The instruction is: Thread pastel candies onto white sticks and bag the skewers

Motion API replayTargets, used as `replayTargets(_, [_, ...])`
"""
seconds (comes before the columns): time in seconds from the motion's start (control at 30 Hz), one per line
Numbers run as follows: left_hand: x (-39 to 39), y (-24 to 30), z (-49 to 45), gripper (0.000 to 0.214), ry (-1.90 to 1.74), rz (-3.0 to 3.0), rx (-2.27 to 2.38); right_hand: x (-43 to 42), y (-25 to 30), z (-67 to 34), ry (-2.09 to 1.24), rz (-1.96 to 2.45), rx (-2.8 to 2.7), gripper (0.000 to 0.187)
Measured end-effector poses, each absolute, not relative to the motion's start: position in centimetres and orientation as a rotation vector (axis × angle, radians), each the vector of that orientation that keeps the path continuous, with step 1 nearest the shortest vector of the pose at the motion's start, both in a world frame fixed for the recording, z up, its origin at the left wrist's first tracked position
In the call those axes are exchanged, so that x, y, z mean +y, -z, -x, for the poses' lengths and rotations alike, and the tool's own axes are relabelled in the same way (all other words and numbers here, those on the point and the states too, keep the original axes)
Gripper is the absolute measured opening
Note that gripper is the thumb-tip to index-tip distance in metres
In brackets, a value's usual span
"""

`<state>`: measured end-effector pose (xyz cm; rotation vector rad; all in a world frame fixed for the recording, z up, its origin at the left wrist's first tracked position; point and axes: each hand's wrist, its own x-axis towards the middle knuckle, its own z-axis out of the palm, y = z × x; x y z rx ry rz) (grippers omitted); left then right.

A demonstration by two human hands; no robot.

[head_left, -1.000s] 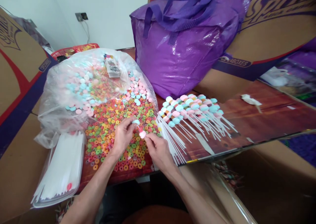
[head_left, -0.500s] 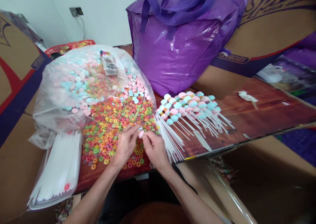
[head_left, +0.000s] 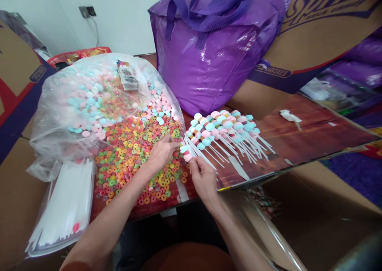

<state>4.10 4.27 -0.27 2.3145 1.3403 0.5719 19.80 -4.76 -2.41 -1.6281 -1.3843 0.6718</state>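
My right hand [head_left: 204, 179] is closed in a pinch just under a candy skewer [head_left: 186, 154], a white stick threaded with pink, pale blue and red pieces. My left hand [head_left: 162, 151] is over the pile of small ring candies [head_left: 131, 147], its fingertips pressed together beside the skewer's top; what they hold is too small to make out. Right of both hands lie finished-looking candy skewers [head_left: 227, 123] in a stacked row, their sticks toward me. Loose white sticks [head_left: 203, 153] lie partly behind my right hand.
A clear plastic bag [head_left: 44, 119] of pink, blue and white round candies lies behind the rings, a small packet [head_left: 127, 77] on top. White sticks fill a clear pack [head_left: 64, 203] at left. A purple bag [head_left: 205, 60] and cardboard boxes [head_left: 322, 28] stand behind the table [head_left: 274, 143].
Both hands have moved right with the skewer, from over the ring candies to beside the loose sticks. More pieces now show on the skewer. The view has shifted slightly.
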Motion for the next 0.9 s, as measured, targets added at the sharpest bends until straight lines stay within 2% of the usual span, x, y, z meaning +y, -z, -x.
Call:
replayTargets(0.1, [4.5, 0.7, -4.2, 0.024, -0.668, -2.194, 1.406, -5.0, 2.4, -19.4, -0.702, 1.606, -1.386, 0.032])
replayTargets(0.23, [4.4, 0.6, -3.3, 0.012, -0.977, -1.615, 1.389, -5.3, 2.1, -18.6, -0.775, 1.538, -1.435, 0.028])
replayTargets(0.43, [3.1, -0.6, -1.6, 0.033, -1.144, -1.089, 1.172, -5.2, 1.3, -17.7, -0.8, 1.407, -1.492, 0.025])
replayTargets(0.67, [2.3, 0.1, -0.8, 0.028, -1.234, -1.1, 1.159, -5.4, 1.2, -17.3, -0.724, 1.376, -1.547, 0.024])
replayTargets(0.9, [1.9, 1.2, 0.2, 0.016, -1.234, -1.418, 1.264, -4.9, 1.1, -17.4, -0.734, 1.396, -1.62, 0.025])
